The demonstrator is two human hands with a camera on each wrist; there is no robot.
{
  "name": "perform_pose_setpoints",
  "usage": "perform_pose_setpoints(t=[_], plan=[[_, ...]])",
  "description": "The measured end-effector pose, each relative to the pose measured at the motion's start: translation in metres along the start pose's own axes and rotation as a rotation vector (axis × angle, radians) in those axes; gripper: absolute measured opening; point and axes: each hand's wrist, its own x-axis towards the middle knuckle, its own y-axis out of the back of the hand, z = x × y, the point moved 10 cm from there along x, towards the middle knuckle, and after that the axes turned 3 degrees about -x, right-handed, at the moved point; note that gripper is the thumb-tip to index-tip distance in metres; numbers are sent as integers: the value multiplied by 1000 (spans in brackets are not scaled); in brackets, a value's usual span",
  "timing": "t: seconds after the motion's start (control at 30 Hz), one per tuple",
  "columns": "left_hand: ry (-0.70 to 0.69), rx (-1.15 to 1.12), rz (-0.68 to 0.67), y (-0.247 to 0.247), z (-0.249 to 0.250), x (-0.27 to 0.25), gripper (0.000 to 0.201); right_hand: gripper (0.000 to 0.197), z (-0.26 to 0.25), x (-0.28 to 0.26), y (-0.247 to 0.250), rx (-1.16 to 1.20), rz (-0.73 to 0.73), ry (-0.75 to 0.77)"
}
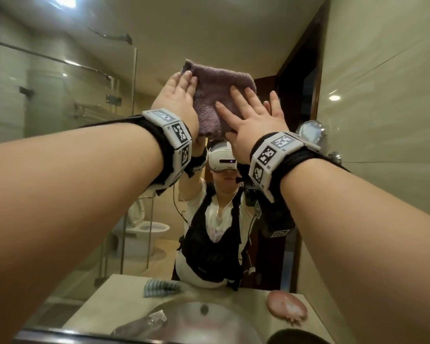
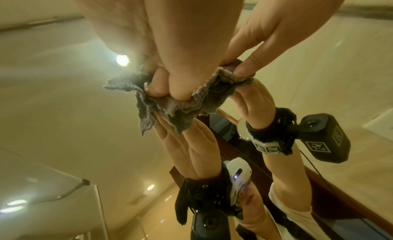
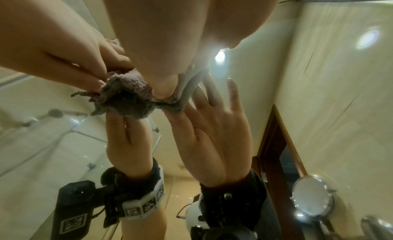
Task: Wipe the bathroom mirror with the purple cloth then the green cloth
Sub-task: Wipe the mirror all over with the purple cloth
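We are holding the purple cloth (image 1: pixel 221 95) flat against the bathroom mirror (image 1: pixel 60 100), high up, with both arms raised. Our left hand (image 1: pixel 178 99) is lying on the cloth's left edge with straight fingers, its fingertips (image 2: pixel 157 89) pushing the fabric into the glass. Our right hand (image 1: pixel 252 120) is pressing on the cloth's lower right part; its fingers are spread and straight, the outer ones reaching past the cloth's right edge onto bare glass. In the left wrist view the cloth (image 2: pixel 170 107) is bunching in ripples under the fingertips, and the right hand (image 2: pixel 266 42) is coming in from the upper right. In the right wrist view the cloth (image 3: pixel 136 96) is sitting crumpled between the left hand (image 3: pixel 70 59) and our own right fingertips (image 3: pixel 163 90).

We are seeing ourselves in the reflection (headset, black vest, both wrist bands). Down on the counter, a striped greenish cloth (image 1: pixel 160 288) is lying behind the sink (image 1: pixel 204 316), near the mirror's lower edge, well apart from our hands. A pink soap dish (image 1: pixel 286 306) is sitting to the right of the sink. A small round mirror (image 1: pixel 309 131) is mounted on the tiled wall at the right.
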Motion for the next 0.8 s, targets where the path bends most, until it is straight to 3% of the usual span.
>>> perform_pose_setpoints(t=[0.2, 0.37, 0.53, 0.63, 0.7, 0.8], plan=[[39, -130, -46, 17, 18, -9, 65, 62, 22, -10, -9, 7, 4, -13], [86, -392, 14, 24, 17, -18, 65, 63, 34, -20, -11, 11, 30, -10], [21, -525, 126, 23, 8, -14, 66, 53, 34, -29, 14, 142, 139, -8], [-69, -466, 198, 34, 9, -13, 43, 34, 38, -30, 36, 254, 272, -64], [-115, -427, 248, 44, 11, -17, 27, 39, 37, -29, 38, 260, 290, -76], [-88, -406, 331, 49, 9, -20, 44, 50, 37, -24, 35, 206, 289, -93]])
